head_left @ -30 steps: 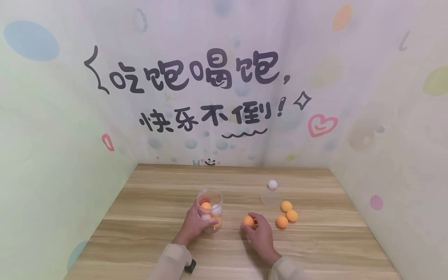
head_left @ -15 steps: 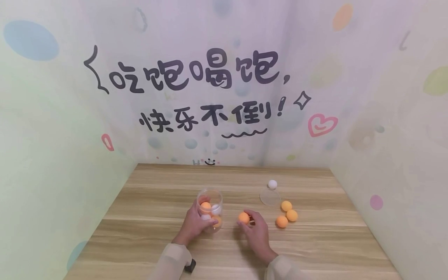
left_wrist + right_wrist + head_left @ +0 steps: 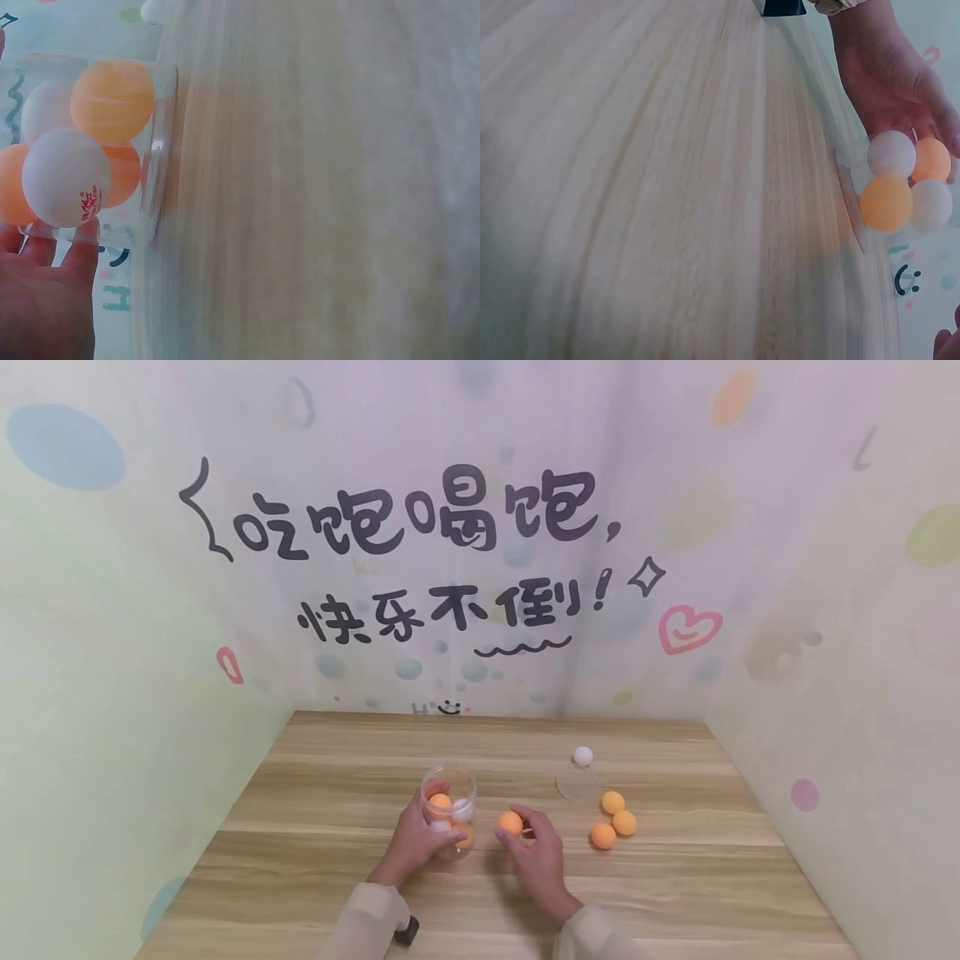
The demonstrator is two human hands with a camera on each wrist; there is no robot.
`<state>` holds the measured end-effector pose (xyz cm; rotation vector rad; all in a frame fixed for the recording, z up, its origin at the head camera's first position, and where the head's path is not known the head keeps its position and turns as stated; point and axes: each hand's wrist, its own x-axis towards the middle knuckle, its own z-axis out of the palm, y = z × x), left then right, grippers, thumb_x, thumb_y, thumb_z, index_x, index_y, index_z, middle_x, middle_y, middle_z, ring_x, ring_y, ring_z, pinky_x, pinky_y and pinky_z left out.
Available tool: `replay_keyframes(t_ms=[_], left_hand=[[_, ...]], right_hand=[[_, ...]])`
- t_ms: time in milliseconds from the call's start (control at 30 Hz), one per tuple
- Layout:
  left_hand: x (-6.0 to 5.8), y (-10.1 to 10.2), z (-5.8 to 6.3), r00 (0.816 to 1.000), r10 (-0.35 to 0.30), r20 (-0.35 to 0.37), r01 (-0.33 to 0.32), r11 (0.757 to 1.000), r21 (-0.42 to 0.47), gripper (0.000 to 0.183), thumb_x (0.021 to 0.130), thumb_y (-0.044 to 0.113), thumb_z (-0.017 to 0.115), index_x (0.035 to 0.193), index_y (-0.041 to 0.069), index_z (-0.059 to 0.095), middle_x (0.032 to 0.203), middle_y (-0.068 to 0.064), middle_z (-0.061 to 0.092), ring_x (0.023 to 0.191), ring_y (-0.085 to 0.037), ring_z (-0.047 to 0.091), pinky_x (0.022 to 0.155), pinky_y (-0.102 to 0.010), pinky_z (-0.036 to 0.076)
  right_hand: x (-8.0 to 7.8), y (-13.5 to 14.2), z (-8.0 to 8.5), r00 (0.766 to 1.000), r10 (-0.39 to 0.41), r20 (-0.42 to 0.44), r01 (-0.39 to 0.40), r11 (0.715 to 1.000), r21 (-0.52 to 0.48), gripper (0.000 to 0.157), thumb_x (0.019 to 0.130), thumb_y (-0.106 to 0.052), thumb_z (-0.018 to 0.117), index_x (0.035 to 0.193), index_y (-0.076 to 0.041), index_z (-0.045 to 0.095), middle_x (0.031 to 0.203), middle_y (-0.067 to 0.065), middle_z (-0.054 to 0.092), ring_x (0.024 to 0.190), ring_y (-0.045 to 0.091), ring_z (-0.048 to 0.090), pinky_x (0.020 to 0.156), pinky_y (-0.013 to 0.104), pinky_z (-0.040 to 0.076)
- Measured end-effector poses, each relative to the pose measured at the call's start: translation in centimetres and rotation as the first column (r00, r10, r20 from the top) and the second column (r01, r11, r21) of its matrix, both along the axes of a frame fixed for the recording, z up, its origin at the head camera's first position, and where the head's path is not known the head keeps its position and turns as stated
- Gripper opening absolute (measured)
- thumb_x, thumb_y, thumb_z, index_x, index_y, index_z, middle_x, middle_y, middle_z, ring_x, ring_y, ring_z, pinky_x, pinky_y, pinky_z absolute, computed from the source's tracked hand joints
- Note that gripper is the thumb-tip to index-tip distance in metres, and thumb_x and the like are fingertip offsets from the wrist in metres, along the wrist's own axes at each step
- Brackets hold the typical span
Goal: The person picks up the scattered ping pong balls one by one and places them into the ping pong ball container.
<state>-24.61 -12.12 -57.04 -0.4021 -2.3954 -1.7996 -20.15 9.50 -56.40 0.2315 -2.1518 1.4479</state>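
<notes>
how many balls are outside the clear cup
5: one orange ball in the right hand, three other orange balls farther right, one white ball behind the clear disc.

The place looks like a small booth: a wood-grain surface [image 3: 697, 893] fills the floor of the bay, enclosed by a pale left wall [image 3: 112, 677], back wall [image 3: 360, 410] and right wall [image 3: 847, 635]. Pastel spots, dark cartoonish Chinese lettering [image 3: 480, 510], a pink heart [image 3: 690, 629] and a tiny smiley [image 3: 450, 707] decorate the sides. Whether it stands in a home or a workplace cannot be told.
</notes>
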Motion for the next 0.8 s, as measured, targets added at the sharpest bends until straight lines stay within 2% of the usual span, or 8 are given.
replay_keyframes(t_ms=[133, 367, 467, 600, 700, 800], left_hand=[[0.2, 0.1, 0.3, 1.0, 0.003, 0.001, -0.003, 1.0, -0.009, 0.088, 0.064, 0.013, 0.092, 0.137, 0.013, 0.044, 0.136, -0.012, 0.053, 0.116, -0.023, 0.055, 0.097, -0.035, 0.046], [1.8, 0.2, 3.5, 0.999, -0.032, -0.013, 0.032, 0.999, -0.007, 0.084, 0.066, 0.006, 0.089, 0.136, 0.0, 0.042, 0.135, -0.024, 0.051, 0.116, -0.03, 0.055, 0.095, -0.034, 0.047], [1.2, 0.2, 2.3, 0.999, -0.024, -0.024, 0.024, 1.0, 0.001, 0.085, 0.065, 0.01, 0.091, 0.136, 0.006, 0.044, 0.134, -0.021, 0.052, 0.114, -0.026, 0.056, 0.095, -0.032, 0.047], [0.2, 0.0, 0.5, 0.999, -0.016, -0.033, 0.016, 1.0, 0.011, 0.086, 0.062, 0.015, 0.092, 0.134, 0.013, 0.046, 0.132, -0.019, 0.054, 0.111, -0.021, 0.057, 0.094, -0.029, 0.047], [0.1, 0.0, 0.3, 1.0, -0.019, -0.025, 0.019, 1.0, 0.012, 0.087, 0.062, 0.014, 0.093, 0.134, 0.013, 0.045, 0.133, -0.019, 0.053, 0.112, -0.022, 0.056, 0.095, -0.031, 0.047], [0.0, -0.1, 0.2, 1.0, -0.019, -0.025, 0.02, 1.0, 0.016, 0.087, 0.062, 0.014, 0.093, 0.135, 0.013, 0.045, 0.133, -0.019, 0.053, 0.113, -0.022, 0.056, 0.095, -0.031, 0.047]], right_hand=[[0.0, -0.5, 0.0, 1.0, 0.003, -0.017, -0.004, 1.0, -0.008, 0.039, 0.076, -0.007, 0.082, 0.111, -0.004, 0.067, 0.097, 0.0, 0.066, 0.086, 0.015, 0.059, 0.072, 0.039, 0.053], [0.1, -1.0, 0.4, 1.0, 0.013, -0.019, -0.013, 1.0, -0.024, 0.039, 0.076, -0.004, 0.082, 0.112, -0.008, 0.067, 0.098, -0.001, 0.066, 0.087, 0.016, 0.059, 0.073, 0.036, 0.053], [0.1, -1.1, 0.4, 0.999, 0.019, -0.028, -0.02, 0.999, -0.026, 0.038, 0.077, -0.008, 0.082, 0.112, -0.009, 0.067, 0.099, -0.003, 0.066, 0.088, 0.014, 0.059, 0.073, 0.035, 0.053], [1.1, -1.7, 2.5, 0.998, 0.022, -0.061, -0.024, 0.999, -0.039, 0.036, 0.076, -0.003, 0.081, 0.11, -0.003, 0.067, 0.098, 0.008, 0.067, 0.087, 0.023, 0.061, 0.072, 0.04, 0.053], [1.9, -2.2, 4.2, 0.995, 0.024, -0.096, -0.029, 0.999, -0.046, 0.036, 0.074, 0.006, 0.079, 0.107, 0.002, 0.066, 0.096, 0.017, 0.066, 0.085, 0.032, 0.061, 0.07, 0.044, 0.053], [1.9, -2.3, 4.5, 0.991, 0.038, -0.131, -0.045, 0.998, -0.049, 0.036, 0.073, 0.007, 0.079, 0.107, 0.003, 0.066, 0.095, 0.019, 0.066, 0.083, 0.034, 0.061, 0.068, 0.046, 0.053]])
